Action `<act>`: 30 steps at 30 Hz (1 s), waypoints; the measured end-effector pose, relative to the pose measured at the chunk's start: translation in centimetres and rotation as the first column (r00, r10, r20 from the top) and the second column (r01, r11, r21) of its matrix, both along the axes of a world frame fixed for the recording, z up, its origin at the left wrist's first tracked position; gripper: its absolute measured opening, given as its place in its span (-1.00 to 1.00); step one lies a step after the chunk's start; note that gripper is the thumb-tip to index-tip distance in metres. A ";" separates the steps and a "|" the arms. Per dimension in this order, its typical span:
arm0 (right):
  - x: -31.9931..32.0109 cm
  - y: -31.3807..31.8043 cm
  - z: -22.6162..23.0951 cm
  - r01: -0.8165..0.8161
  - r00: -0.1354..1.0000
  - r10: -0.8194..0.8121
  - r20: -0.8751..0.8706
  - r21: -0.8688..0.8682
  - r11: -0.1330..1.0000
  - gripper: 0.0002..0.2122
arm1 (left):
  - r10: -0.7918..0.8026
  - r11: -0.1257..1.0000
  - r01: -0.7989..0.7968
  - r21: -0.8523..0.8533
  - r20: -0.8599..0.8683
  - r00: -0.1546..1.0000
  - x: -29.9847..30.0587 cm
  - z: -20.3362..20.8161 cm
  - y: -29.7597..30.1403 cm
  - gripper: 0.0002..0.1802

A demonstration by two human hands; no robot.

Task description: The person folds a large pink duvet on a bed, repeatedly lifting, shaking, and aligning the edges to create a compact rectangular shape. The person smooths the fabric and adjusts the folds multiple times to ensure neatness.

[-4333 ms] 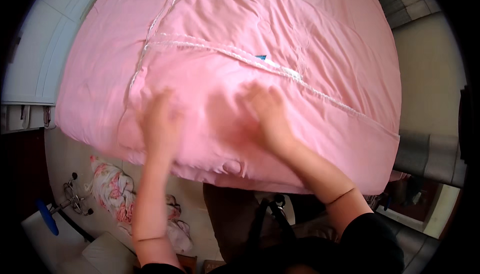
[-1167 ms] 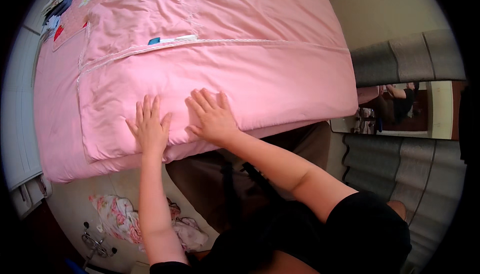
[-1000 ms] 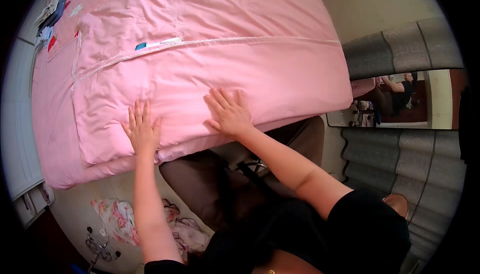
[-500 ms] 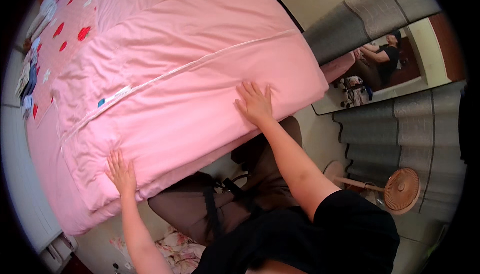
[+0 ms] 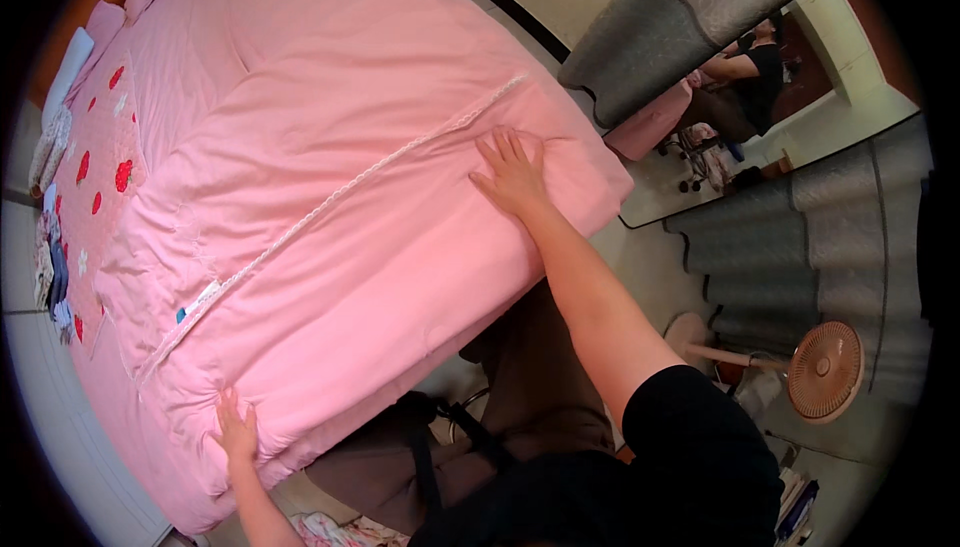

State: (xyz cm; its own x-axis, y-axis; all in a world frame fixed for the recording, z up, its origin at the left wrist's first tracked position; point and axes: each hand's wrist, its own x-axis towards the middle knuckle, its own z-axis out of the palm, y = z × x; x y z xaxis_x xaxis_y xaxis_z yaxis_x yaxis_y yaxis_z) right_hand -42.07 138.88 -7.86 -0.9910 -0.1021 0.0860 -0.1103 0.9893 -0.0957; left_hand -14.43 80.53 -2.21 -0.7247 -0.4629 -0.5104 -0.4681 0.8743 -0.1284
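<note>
A pink quilt (image 5: pixel 330 117) covers the bed, with wrinkles running across it. Along its near part runs a strip of white trim (image 5: pixel 345 197), with a small white and blue tag (image 5: pixel 197 300) by its left end. My left hand (image 5: pixel 237 434) lies on the quilt near the bed's near left corner, fingers spread and slight creases around them. Farther right, my right hand (image 5: pixel 513 177) presses flat near the trim's right end, its fingers apart. Neither hand grips the cloth.
A strawberry-patterned pad (image 5: pixel 105 157) and folded clothes (image 5: pixel 52 262) lie along the bed's left side. On the right are a mirror (image 5: pixel 800 137), grey curtains (image 5: pixel 800 237) and a fan (image 5: pixel 825 370) on the floor. Books (image 5: pixel 795 502) stand at lower right.
My view has shifted, so the bed appears turned. Both hands stay on the quilt; my left hand appears lower in the picture. The trim's right end now sits nearer my right hand.
</note>
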 end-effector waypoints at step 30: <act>-7.3 4.0 5.8 -0.087 0.996 0.088 0.004 -0.046 0.995 -0.31 | -0.283 0.941 0.221 -0.256 -0.239 0.929 -16.7 -2.9 18.0 -0.35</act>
State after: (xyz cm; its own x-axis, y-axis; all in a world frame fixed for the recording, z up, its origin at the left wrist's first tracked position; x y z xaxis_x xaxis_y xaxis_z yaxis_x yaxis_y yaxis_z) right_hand -49.40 142.87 -2.09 -0.9790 -0.1847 0.0865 -0.1956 0.9704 -0.1416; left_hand -31.14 98.54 -5.15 -0.9270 -0.3251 -0.1868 -0.2800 0.9315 -0.2320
